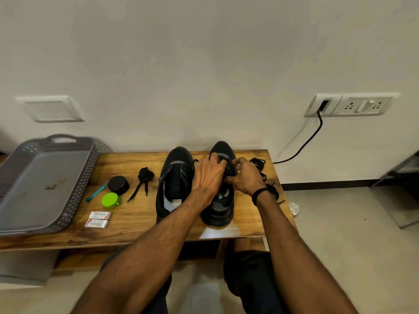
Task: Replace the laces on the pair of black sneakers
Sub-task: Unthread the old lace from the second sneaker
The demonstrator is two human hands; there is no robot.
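Observation:
Two black sneakers stand side by side on the wooden bench (140, 214), toes toward the wall. The left sneaker (174, 184) has no lace and its tongue lies open. Both hands work at the lacing area of the right sneaker (218, 207). My left hand (209, 177) lies over its upper with fingers curled at the eyelets. My right hand (246, 177) pinches a black lace at the sneaker's right side. A bundled black lace (145, 177) lies left of the shoes. Another loose black lace (258, 164) trails along the bench's right edge, under my right wrist.
A grey perforated tray (45, 177) sits at the bench's left end. Near it lie a teal tool (97, 192), a black round tin (118, 185), a green lid (110, 200) and two small boxes (98, 219). A black cable (301, 146) hangs from the wall socket.

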